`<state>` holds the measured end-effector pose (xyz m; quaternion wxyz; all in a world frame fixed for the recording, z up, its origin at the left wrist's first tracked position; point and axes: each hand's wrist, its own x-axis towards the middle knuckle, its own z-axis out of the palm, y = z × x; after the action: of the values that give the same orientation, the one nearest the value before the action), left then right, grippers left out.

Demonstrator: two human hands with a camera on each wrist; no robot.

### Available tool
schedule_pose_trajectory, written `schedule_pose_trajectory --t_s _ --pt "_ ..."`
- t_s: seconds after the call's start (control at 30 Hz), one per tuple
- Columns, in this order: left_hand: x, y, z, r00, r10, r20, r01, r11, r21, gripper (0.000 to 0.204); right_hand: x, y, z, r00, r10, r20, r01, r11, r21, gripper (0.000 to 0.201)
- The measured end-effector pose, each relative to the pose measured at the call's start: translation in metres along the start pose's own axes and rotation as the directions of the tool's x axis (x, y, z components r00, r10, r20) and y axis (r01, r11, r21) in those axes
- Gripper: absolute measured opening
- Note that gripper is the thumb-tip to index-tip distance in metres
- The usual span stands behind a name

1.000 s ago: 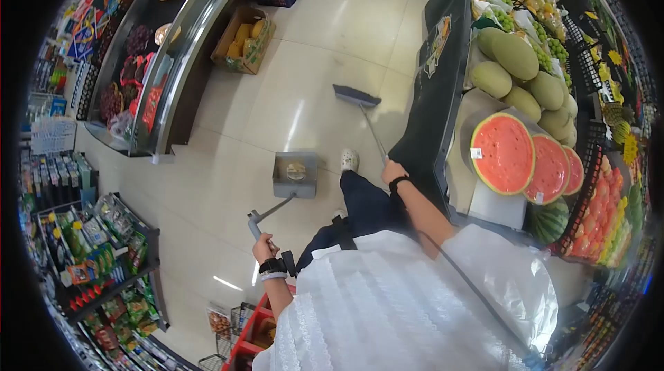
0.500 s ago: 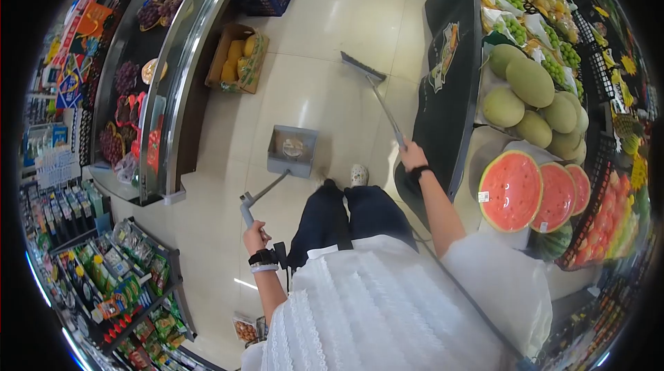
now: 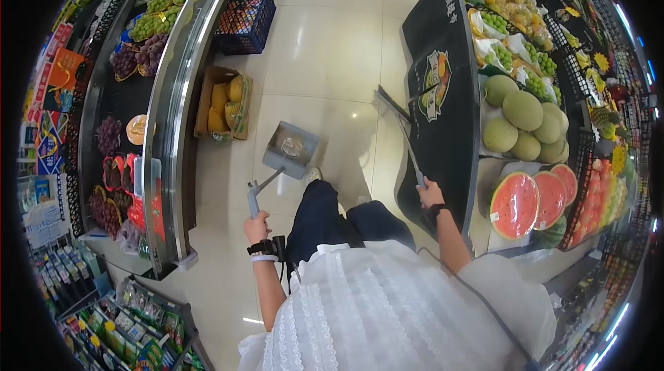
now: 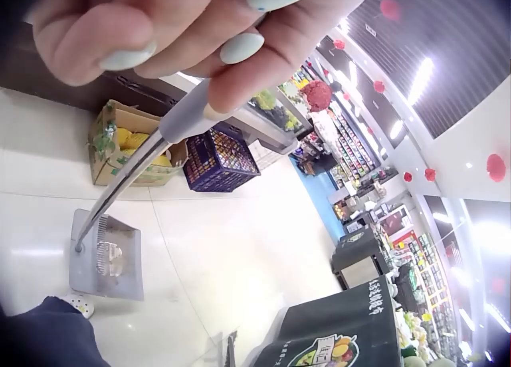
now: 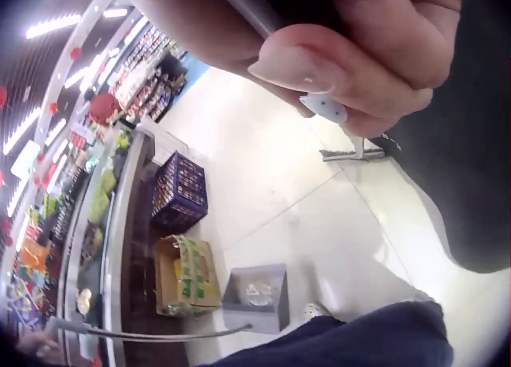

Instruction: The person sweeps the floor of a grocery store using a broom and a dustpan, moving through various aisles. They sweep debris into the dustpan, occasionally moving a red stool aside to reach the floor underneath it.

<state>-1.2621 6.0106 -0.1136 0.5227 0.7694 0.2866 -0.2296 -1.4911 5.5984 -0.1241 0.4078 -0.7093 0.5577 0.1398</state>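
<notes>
My left hand grips the grey handle of a long-handled dustpan. In the left wrist view its fingers curl round that handle. The dustpan is at floor level, with a pale, roundish thing inside. My right hand holds the grey handle of a broom, its thumb and fingers wrapped round it in the right wrist view. The narrow, dark-bristled broom head lies low by the foot of the black-draped fruit stand, apart from the dustpan.
To the right stands the black-draped stand with melons and cut watermelon. Along the left run a glass-fronted fruit case, a cardboard box of yellow fruit and a blue crate. Pale tiled floor lies between.
The person has stepped forward along the aisle. The broom head has swung right, towards the stand's black cloth. The dustpan stays in front of the left hand; both grips are kept.
</notes>
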Motion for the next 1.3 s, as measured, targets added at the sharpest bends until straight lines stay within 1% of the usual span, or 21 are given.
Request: schedule_pose_trajectory --t_s 0.03,0.07,0.13,0.17,0.23,0.33,0.43,0.5,0.57,0.63,0.73,0.83,0.9,0.97,1.03,1.07,1.13,1.17,1.23,1.27,1.3 --pt "0.011 0.005 -0.003 1.000 0.009 0.010 -0.010 1.000 0.023 0.019 0.011 -0.007 0.011 1.000 -0.003 -0.001 0.003 0.999 -0.048 0.051" --pt "0.020 0.009 -0.005 1.000 0.019 0.020 -0.020 0.999 0.051 0.019 0.027 -0.014 0.024 1.000 0.023 0.002 -0.023 1.000 -0.005 0.053" --pt "0.030 0.024 -0.007 0.999 0.017 0.039 -0.020 0.997 0.072 0.019 0.073 -0.011 0.057 0.988 0.007 0.152 -0.027 0.991 0.128 0.053" --pt "0.035 0.033 -0.008 0.999 0.022 0.049 -0.026 0.996 0.089 0.019 0.076 -0.029 0.066 0.978 0.009 0.210 -0.044 0.986 0.162 0.047" --pt "0.048 0.041 -0.010 0.998 0.018 0.056 -0.023 0.996 0.086 0.019 0.077 -0.062 0.084 0.976 0.065 0.207 -0.121 0.955 0.270 0.044" --pt "0.062 0.054 -0.003 0.998 -0.001 0.070 -0.005 0.996 0.085 0.019 0.068 -0.086 0.074 0.964 0.078 0.253 -0.183 0.888 0.422 0.044" --pt "0.086 0.074 0.007 0.997 0.003 0.083 -0.013 0.992 0.122 0.019 0.075 -0.080 0.039 0.951 0.063 0.302 -0.227 0.806 0.547 0.047" --pt "0.099 0.090 0.022 0.996 0.011 0.093 -0.023 0.991 0.129 0.019 0.078 -0.081 0.018 0.965 0.010 0.261 -0.148 0.845 0.514 0.049" --pt "0.107 0.112 0.035 0.996 0.012 0.084 -0.029 0.978 0.206 0.020 0.076 -0.100 -0.006 0.969 0.024 0.247 -0.132 0.893 0.429 0.056" --pt "0.113 0.128 0.051 0.998 0.031 0.057 -0.042 0.977 0.207 0.020 0.082 -0.117 -0.021 0.978 0.034 0.207 -0.122 0.894 0.432 0.055" --pt "0.131 0.145 0.074 1.000 0.018 0.012 -0.020 0.982 0.188 0.020 0.129 -0.127 -0.021 0.991 0.009 0.136 -0.059 0.926 0.373 0.054" --pt "0.137 0.171 0.098 0.998 -0.012 -0.056 0.019 0.993 0.113 0.019 0.182 -0.145 -0.009 0.998 -0.040 0.045 0.032 0.984 0.173 0.042" --pt "0.150 0.193 0.116 0.998 0.000 -0.067 0.005 0.997 0.077 0.019 0.201 -0.159 -0.011 0.989 -0.128 0.071 0.124 0.990 0.065 0.039" --pt "0.159 0.215 0.137 0.996 -0.053 -0.068 0.058 0.995 0.082 0.019 0.212 -0.178 -0.022 0.982 -0.075 0.171 0.073 0.997 0.020 0.043" --pt "0.166 0.242 0.156 0.997 -0.029 -0.073 0.035 0.996 0.087 0.020 0.208 -0.201 -0.048 0.977 -0.084 0.197 0.070 0.994 0.079 0.045" --pt "0.168 0.255 0.166 0.998 -0.007 -0.063 0.013 0.995 0.099 0.020 0.211 -0.205 -0.062 0.972 -0.055 0.229 0.007 0.979 0.204 0.046" --pt "0.172 0.269 0.184 0.999 0.007 -0.051 -0.002 0.995 0.101 0.020 0.208 -0.225 -0.099 0.954 -0.014 0.301 -0.104 0.922 0.373 0.047" --pt "0.177 0.278 0.192 0.999 0.000 -0.051 0.006 0.993 0.115 0.020 0.217 -0.218 -0.109 0.941 0.013 0.338 -0.181 0.864 0.469 0.048" --pt "0.188 0.298 0.208 0.998 -0.008 -0.063 0.015 0.992 0.122 0.021 0.213 -0.245 -0.134 0.922 0.124 0.366 -0.334 0.731 0.595 0.044" --pt "0.193 0.306 0.216 0.998 0.010 -0.056 -0.004 0.993 0.117 0.021 0.218 -0.250 -0.136 0.919 0.120 0.376 -0.337 0.736 0.588 0.044" --pt "0.198 0.316 0.222 0.998 0.028 -0.050 -0.022 0.993 0.116 0.022 0.224 -0.253 -0.137 0.905 0.081 0.417 -0.354 0.686 0.636 0.042"
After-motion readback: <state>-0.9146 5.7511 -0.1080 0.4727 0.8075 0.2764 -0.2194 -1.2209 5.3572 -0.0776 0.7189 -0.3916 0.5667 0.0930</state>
